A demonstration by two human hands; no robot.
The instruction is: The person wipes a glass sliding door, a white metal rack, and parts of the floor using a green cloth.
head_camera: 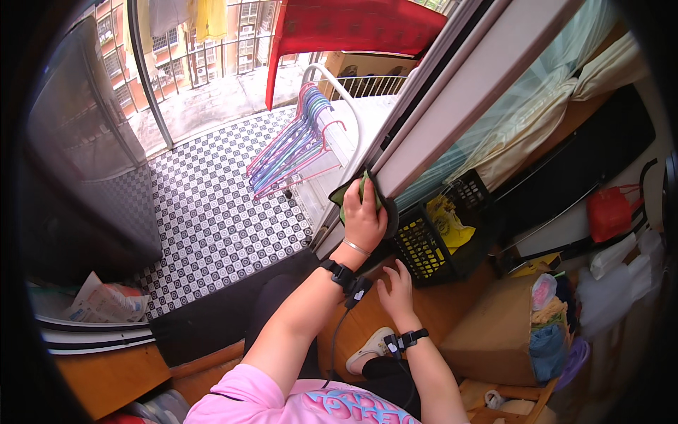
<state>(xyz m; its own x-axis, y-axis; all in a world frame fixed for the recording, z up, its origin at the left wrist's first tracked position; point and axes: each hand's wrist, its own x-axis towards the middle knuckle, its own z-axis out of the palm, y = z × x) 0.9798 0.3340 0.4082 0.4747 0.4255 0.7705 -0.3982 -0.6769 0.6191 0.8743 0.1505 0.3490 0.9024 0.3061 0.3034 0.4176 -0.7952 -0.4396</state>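
Observation:
My left hand [364, 221] presses a dark green cloth [348, 197] against the edge of the sliding door frame [439, 127]. The fingers are spread over the cloth, and part of it wraps round the frame's edge. Lower down, my right hand [398, 290] hangs in the air with its fingers apart and holds nothing. A black plastic crate [424, 249] with a yellow bag [447, 225] in it stands just beyond that hand, against the glass.
Many plastic hangers [302, 143] hang on a white rack [347, 106] on the patterned tile floor [212, 222] outside. A dark sill [212, 312] crosses the doorway. A cardboard box [492, 334] of cloth items stands at right. A red cloth [355, 26] hangs above the balcony.

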